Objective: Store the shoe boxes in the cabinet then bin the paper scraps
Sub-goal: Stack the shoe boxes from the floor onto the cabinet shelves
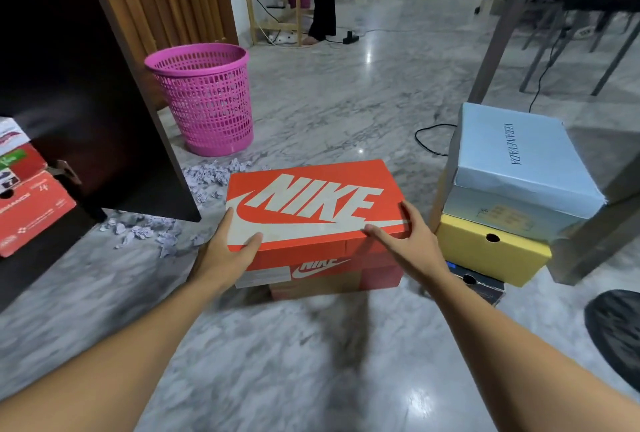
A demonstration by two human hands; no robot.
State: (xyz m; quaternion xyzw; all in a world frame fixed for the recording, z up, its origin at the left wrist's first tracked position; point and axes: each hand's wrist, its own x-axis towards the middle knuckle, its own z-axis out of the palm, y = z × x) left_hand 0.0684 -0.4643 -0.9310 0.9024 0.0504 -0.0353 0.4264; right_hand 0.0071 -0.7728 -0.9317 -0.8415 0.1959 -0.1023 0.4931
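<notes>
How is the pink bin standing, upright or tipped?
Upright: the pink bin stands on its base on the floor, rim facing up.

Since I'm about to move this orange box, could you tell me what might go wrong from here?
The left hand and right hand sit at the orange box near its lid, which might lift off alone. The box beneath could shift. Paper scraps lie on the floor toward the cabinet: possibly slippery underfoot.
</notes>
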